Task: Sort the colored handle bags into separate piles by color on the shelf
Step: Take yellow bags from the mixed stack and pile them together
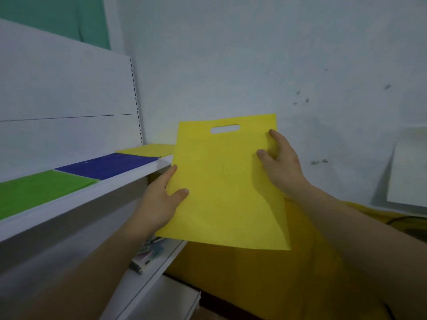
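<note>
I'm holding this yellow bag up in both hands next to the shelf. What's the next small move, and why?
Probably carry the yellow bag toward the far end of the shelf and lay it on the yellow pile. The left hand and right hand both grip it, and that matching pile lies just beyond the blue pile and green pile.

Dim corner beside a white shelf
A pale, scuffed wall (231,54) stands right of the shelf (104,188), and a white slotted back panel (64,88) rises behind the shelf. A green surface (46,15) shows above it, a white board (409,167) leans well right, and yellow cloth (254,273) lies below and right.
</note>
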### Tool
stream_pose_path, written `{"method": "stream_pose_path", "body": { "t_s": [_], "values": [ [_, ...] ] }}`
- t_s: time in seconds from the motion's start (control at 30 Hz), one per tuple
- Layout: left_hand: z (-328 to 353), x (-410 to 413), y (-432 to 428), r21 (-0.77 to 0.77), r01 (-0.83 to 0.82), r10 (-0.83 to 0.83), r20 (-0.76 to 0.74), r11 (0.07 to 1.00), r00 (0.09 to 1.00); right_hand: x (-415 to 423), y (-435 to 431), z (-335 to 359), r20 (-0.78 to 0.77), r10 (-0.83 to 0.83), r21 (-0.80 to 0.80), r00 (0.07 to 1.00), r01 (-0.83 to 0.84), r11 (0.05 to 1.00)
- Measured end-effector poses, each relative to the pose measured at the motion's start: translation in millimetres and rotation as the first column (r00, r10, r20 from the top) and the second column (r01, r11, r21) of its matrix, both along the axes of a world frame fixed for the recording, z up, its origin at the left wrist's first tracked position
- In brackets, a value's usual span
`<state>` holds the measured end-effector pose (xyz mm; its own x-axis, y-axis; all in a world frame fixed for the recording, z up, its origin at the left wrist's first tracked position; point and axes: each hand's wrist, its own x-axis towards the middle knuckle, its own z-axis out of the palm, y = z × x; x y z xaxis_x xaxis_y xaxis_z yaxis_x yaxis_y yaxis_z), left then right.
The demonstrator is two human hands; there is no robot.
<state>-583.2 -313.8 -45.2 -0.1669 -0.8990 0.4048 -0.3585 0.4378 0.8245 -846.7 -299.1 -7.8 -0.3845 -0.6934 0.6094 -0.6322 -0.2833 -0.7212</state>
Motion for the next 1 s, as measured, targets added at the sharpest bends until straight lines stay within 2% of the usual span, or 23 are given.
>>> {"method": "stream_pose_path", "body": {
  "t_s": [0.4, 0.67, 1.0],
  "values": [
    [15, -23, -178, -0.077, 0.027, -0.024, 0.050, 0.997, 0.998, -22, -160, 23, -0.061, -0.075, 0.008, 0.995, 0.076, 0.997],
    [16, -36, -248, -0.075, -0.017, 0.021, 0.051, 0.997, 0.998, -37, -249, 23, -0.074, -0.049, 0.033, 0.996, 0.052, 0.998],
    [21, -74, -320, -0.066, -0.269, 0.274, 0.071, 0.961, 0.959, -71, -373, 34, -0.149, 0.133, 0.035, 0.980, -0.129, 0.991]
  ]
}}
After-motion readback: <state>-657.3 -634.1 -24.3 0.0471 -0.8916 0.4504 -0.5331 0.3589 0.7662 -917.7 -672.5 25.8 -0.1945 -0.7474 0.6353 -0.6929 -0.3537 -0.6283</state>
